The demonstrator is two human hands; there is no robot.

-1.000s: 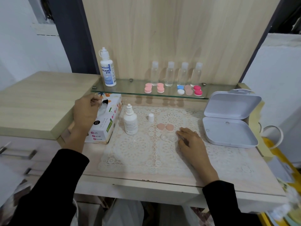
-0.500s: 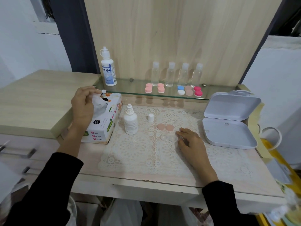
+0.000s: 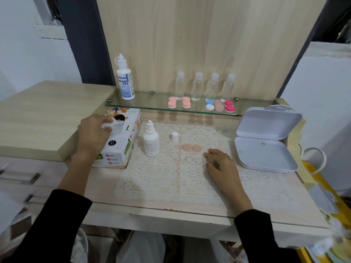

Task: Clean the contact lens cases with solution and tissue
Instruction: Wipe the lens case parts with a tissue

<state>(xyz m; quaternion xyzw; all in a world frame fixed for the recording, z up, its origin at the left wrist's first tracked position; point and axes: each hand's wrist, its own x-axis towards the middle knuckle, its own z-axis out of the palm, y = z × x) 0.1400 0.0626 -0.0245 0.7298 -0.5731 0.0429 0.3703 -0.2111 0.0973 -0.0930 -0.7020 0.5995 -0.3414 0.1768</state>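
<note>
1. The left hand is on top of the tissue box. Its fingers are curled and pinch a white tissue at the box's opening. The grip is blurred.
2. The right hand lies flat on the lace mat with its fingers relaxed and holding nothing.
3. The clear lens case lies on the mat at 9 o'clock from the right hand, just beside its fingertips. I cannot tell whether they touch.
4. Two peach caps lie at 12 o'clock from the case, apart from it.
5. The solution bottle stands upright and uncapped at 10 o'clock from the case, just beside the tissue box. Its white cap stands at 2 o'clock from the bottle.
6. An open white box sits at 3 o'clock from the right hand.
</note>
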